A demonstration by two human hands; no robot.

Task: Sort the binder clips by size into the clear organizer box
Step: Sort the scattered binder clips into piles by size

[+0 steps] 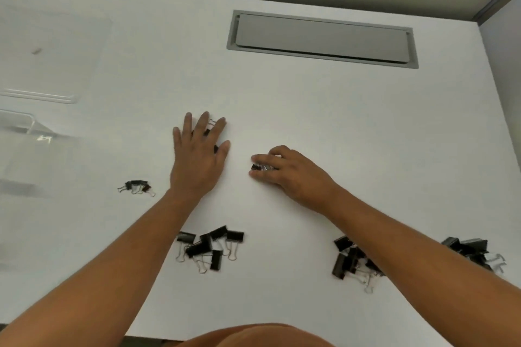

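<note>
Nearest me, binder-clip piles (211,246) wait by size; left hand (198,156) flat covering small clips, right hand (284,170) pinching one small clip (260,167).

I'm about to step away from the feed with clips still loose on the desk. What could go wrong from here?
The left hand lies flat over small clips that are mostly hidden, so some may get missed or pushed off.

The right hand pinches a tiny clip far from the clear organizer box; it could drop on the way.

The right forearm lies over the near-right clip pile and could scatter it.
</note>
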